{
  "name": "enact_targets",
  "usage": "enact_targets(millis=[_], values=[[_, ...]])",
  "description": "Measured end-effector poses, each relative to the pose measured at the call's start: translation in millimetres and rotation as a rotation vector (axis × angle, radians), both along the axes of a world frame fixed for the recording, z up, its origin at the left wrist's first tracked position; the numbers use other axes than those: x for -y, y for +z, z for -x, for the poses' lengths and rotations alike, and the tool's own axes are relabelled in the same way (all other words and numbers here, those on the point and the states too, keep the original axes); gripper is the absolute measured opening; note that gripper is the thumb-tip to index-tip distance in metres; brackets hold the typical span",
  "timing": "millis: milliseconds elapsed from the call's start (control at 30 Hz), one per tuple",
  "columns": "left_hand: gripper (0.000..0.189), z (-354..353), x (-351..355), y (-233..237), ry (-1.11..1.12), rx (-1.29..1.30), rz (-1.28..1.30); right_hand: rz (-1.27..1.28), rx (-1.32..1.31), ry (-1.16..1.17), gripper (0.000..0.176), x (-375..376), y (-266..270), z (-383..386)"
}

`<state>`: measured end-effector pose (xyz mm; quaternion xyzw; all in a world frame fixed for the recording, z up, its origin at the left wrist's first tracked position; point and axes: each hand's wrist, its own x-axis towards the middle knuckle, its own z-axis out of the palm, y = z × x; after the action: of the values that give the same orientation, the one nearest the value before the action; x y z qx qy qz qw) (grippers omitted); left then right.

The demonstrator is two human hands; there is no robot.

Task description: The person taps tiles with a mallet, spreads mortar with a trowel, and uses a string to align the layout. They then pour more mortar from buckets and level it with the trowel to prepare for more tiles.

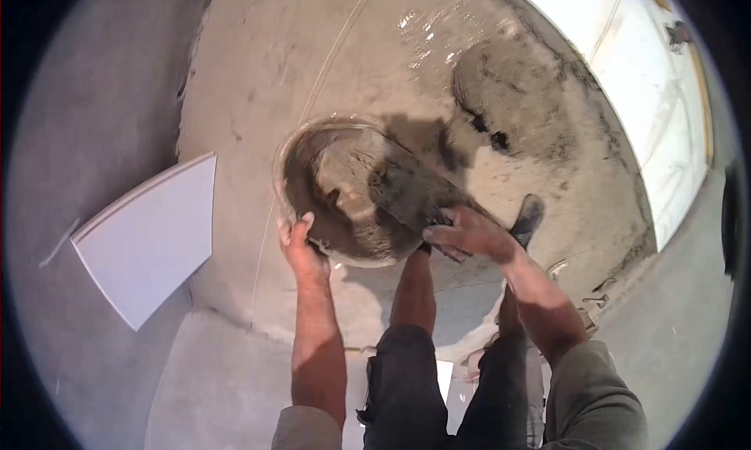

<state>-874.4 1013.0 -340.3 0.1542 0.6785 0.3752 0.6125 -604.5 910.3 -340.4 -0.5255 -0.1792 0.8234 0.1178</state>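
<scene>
A round metal pan (297, 141) smeared with wet grey mortar is tilted up in front of me. My left hand (300, 246) grips its near left rim. My right hand (468, 235) holds a flat trowel (407, 188) whose blade lies inside the pan across the mortar. Below the pan are my bare legs and dark shorts. A heap of dark wet mortar (516, 98) lies on the floor beyond the pan.
A white square tile (152, 235) leans against the grey wall at left. The concrete floor (266, 51) is wet and shiny at the top. A dark shoe (530, 215) stands right of the pan. Bright white tiling (665, 106) fills the right edge.
</scene>
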Motion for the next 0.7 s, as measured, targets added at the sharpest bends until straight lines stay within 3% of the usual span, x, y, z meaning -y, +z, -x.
enact_targets(millis=[33,67,200,267,300,333,400,467,700], values=[[0.045,5.2,0.0,0.1,-0.026,-0.051,0.025,0.039,0.04,-0.15,0.026,8.5,17.1,-8.8],[0.044,1.0,-2.1,9.5,-0.035,-0.001,0.038,0.031,0.088,-0.157,0.026,18.1,36.1,-20.3],[0.043,-3.6,8.8,21.9,-0.11,-0.11,0.03,-0.917,0.809,-0.16,0.035,26.8,96.7,-47.9],[0.044,-4.4,9.1,31.3,-0.13,-0.176,0.012,-0.404,1.059,-0.117,0.032,23.4,130.0,-56.1],[0.044,-3.9,7.1,34.7,-0.174,-0.219,-0.007,-0.427,1.25,-0.007,0.031,22.0,120.3,-61.7],[0.044,-4.3,5.4,36.2,-0.219,-0.26,-0.026,-0.43,1.267,-0.019,0.031,13.6,113.0,-72.2],[0.04,-4.7,-3.0,48.2,-0.172,-0.278,0.01,-0.178,1.344,0.265,0.033,-0.3,104.0,-91.6],[0.043,-13.2,-18.9,79.9,-0.176,-0.178,0.044,-0.186,1.391,0.223,0.033,14.5,95.7,-95.2],[0.05,-21.9,-41.8,129.8,-0.291,-0.276,0.161,-0.036,1.349,0.016,0.042,69.1,128.2,-65.8]])
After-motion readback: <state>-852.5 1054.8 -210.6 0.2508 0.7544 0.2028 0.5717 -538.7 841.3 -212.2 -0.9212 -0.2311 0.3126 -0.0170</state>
